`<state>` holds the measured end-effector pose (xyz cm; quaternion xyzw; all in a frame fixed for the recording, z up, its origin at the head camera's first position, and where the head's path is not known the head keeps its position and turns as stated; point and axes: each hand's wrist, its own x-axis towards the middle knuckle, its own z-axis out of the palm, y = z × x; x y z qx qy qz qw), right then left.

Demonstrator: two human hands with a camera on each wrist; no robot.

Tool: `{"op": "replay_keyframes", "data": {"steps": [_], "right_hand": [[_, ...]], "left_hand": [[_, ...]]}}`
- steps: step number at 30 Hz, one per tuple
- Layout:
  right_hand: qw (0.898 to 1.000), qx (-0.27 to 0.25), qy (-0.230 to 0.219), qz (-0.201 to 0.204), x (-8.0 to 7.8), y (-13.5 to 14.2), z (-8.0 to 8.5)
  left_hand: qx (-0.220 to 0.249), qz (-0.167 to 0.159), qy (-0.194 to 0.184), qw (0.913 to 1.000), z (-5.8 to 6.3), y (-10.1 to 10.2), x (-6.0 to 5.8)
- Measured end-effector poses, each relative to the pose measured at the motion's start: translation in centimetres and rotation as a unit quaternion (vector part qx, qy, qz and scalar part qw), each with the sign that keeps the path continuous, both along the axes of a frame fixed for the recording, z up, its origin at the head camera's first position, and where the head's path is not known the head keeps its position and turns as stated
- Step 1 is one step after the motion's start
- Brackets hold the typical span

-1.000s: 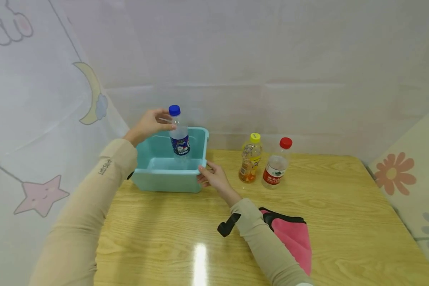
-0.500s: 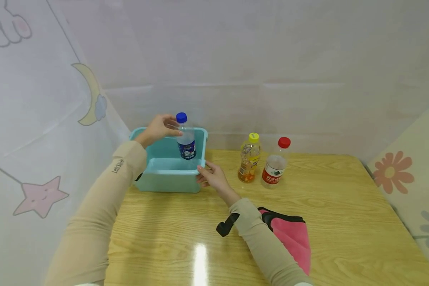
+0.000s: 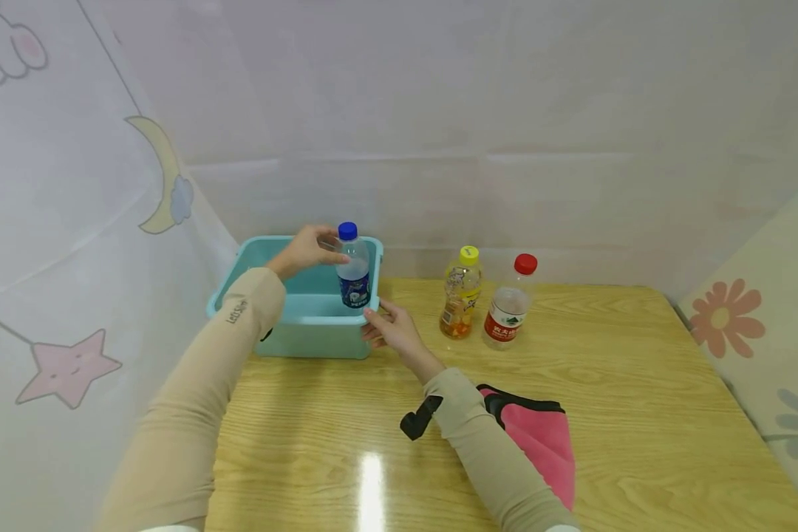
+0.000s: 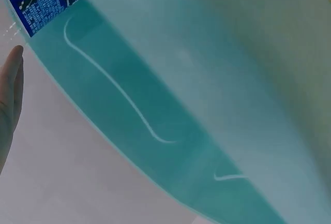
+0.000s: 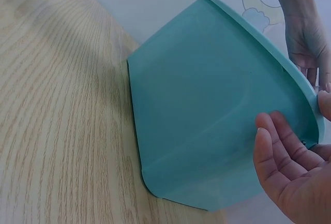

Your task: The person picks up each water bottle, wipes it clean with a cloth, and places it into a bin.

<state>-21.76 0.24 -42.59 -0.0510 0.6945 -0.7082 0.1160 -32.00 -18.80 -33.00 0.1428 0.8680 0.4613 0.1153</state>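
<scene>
Partly hidden left grip, bottle held inside tub, base indistinct

The 2 arms are stretched forward, the left arm farther than the right. The left hand has thumb and fingers curved in a grip; the right hand is nearer, its thumb spread from bent fingers.

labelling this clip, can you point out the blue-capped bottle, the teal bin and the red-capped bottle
Blue-capped bottle (image 3: 355, 287): head view, on its label.
Teal bin (image 3: 315, 340): head view, on its front wall.
Red-capped bottle (image 3: 507, 318): head view, on its label.
</scene>
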Motion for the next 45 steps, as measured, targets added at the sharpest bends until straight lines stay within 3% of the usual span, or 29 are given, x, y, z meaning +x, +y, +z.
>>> {"op": "replay_keyframes", "data": {"steps": [14, 21, 33, 45], "right_hand": [[1.000, -0.002, -0.011, 0.010, 0.0, 0.1, 0.1], [0.999, 0.001, -0.007, 0.033, -0.2, 0.3, 0.2], [1.000, -0.004, -0.008, 0.005, -0.4, -0.2, -0.1], [1.000, -0.009, -0.020, -0.016, -0.6, 0.1, -0.2]], "left_hand": [[-0.019, 0.019, -0.011, 0.9996, -1.7, 0.0, 0.7], [-0.014, 0.015, -0.021, 0.9996, -1.6, 0.1, 0.8], [-0.030, 0.008, -0.022, 0.9993, -1.5, 0.4, 1.0], [0.042, 0.008, -0.005, 0.9991, -1.2, -1.1, 2.0]]}}
